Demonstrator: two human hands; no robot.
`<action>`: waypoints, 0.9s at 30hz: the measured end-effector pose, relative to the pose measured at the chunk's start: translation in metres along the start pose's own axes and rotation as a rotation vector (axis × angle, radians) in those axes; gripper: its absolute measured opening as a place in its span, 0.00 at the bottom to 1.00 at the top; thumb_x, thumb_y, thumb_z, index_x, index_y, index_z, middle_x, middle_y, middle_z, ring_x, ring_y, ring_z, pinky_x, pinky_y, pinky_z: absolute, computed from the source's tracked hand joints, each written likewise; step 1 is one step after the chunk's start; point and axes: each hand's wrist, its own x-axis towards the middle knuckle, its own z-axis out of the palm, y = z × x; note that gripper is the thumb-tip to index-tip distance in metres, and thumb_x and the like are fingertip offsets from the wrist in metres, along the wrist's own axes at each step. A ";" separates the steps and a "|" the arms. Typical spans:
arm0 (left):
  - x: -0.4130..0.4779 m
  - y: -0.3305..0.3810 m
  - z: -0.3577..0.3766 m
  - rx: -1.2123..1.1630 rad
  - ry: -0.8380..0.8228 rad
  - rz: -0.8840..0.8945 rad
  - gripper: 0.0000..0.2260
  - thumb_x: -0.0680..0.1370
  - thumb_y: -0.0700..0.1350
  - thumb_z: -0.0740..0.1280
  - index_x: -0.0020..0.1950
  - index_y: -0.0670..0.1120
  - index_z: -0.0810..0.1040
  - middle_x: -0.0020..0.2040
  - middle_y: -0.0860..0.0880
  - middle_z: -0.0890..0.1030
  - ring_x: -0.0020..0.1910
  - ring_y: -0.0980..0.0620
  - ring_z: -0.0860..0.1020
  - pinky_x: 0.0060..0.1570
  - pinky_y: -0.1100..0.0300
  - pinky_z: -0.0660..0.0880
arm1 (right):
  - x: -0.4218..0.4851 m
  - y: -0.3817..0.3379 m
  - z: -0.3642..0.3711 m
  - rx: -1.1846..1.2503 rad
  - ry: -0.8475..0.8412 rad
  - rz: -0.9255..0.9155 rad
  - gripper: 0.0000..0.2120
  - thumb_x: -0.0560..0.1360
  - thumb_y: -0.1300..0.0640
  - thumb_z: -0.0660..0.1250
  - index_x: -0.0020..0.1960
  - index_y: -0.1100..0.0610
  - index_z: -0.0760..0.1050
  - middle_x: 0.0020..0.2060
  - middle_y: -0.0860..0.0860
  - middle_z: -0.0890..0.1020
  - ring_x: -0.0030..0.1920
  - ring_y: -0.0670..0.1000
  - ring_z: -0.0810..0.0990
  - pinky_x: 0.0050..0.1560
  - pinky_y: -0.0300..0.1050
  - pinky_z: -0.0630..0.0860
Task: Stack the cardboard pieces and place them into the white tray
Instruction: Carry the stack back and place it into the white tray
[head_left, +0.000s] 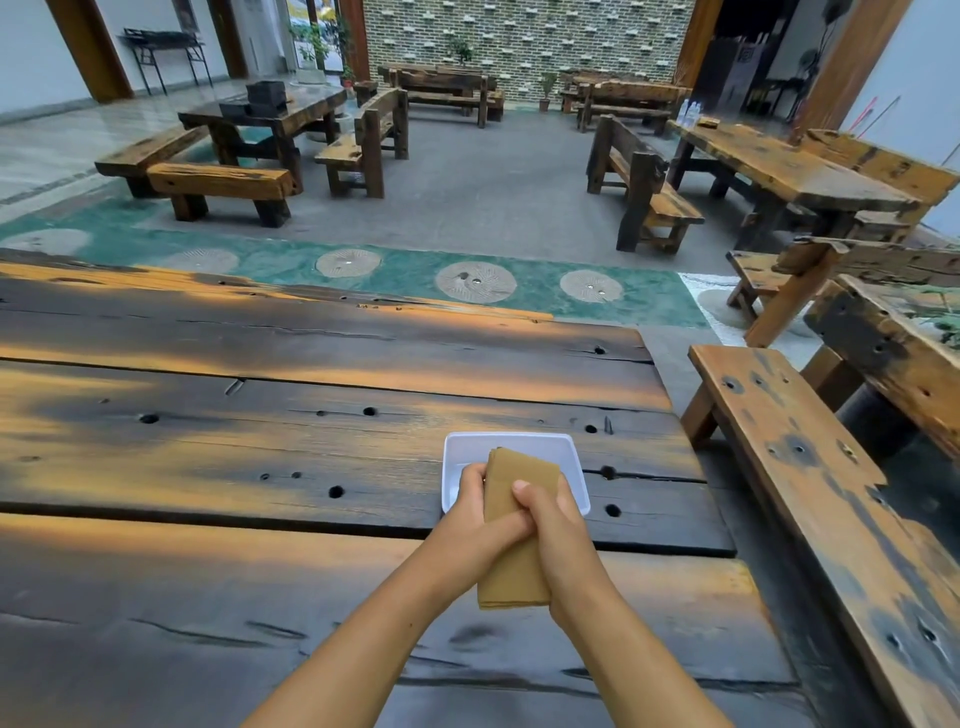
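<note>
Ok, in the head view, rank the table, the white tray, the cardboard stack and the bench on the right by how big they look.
1. Table, by far the largest.
2. Bench on the right.
3. and 4. White tray and cardboard stack: they look alike, and the stack is nearer the camera and partly covered by both hands, so no ranking.

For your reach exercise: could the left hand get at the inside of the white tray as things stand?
Probably yes: the left hand is at the white tray, nothing blocking, though both hands grip the cardboard stack.

Tan cardboard pieces (521, 488), white tray (511, 440), table (260, 441) (black-orange streaked).
</note>
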 end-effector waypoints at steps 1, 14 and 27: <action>0.000 0.000 -0.001 0.012 -0.014 0.000 0.30 0.67 0.59 0.75 0.65 0.55 0.69 0.56 0.52 0.86 0.52 0.53 0.86 0.48 0.55 0.83 | -0.001 0.001 -0.001 0.011 -0.001 0.004 0.15 0.65 0.43 0.65 0.51 0.41 0.78 0.41 0.45 0.87 0.40 0.47 0.87 0.41 0.50 0.83; -0.004 0.019 -0.026 0.444 -0.264 0.081 0.35 0.73 0.53 0.73 0.74 0.60 0.56 0.62 0.54 0.77 0.53 0.60 0.82 0.50 0.63 0.79 | 0.007 -0.068 -0.052 -0.721 -0.445 -0.054 0.25 0.64 0.46 0.77 0.57 0.49 0.75 0.51 0.53 0.83 0.48 0.49 0.82 0.58 0.59 0.79; 0.003 0.046 -0.036 0.787 -0.188 0.016 0.46 0.68 0.65 0.74 0.79 0.62 0.51 0.53 0.58 0.75 0.51 0.56 0.80 0.44 0.61 0.76 | -0.001 -0.037 -0.049 -0.503 -0.289 -0.153 0.22 0.65 0.49 0.75 0.56 0.53 0.76 0.50 0.57 0.85 0.51 0.59 0.84 0.55 0.58 0.81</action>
